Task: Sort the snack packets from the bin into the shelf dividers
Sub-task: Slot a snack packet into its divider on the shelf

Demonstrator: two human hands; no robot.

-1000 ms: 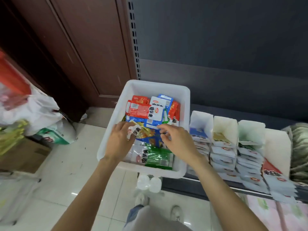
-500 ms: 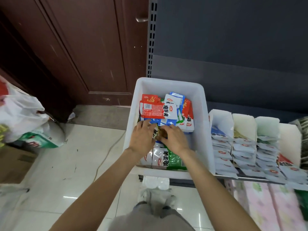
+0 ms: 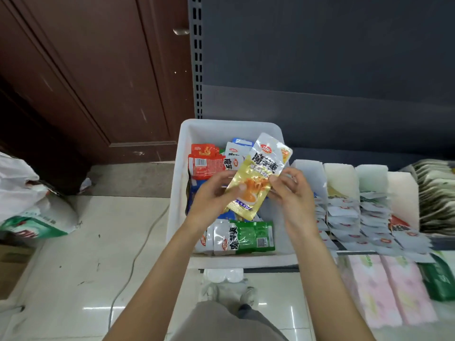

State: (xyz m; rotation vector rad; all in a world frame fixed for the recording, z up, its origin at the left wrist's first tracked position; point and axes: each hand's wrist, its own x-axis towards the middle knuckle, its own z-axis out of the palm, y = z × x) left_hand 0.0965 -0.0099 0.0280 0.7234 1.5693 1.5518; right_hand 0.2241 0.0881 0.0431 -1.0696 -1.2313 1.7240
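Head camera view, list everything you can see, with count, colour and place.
bin: one, white, centre, at the shelf's left end
yellow packet: one, held above the bin
packets in bin: several, red, blue, green
shelf dividers: four, white, right of the bin, holding packets
door: one, brown, upper left
bags: white, on the floor, left
left hand: grips the packet's lower part
right hand: pinches its right edge

shelf [image 3: 349,253] | white bin [image 3: 179,193], dividers [image 3: 341,175] with packets
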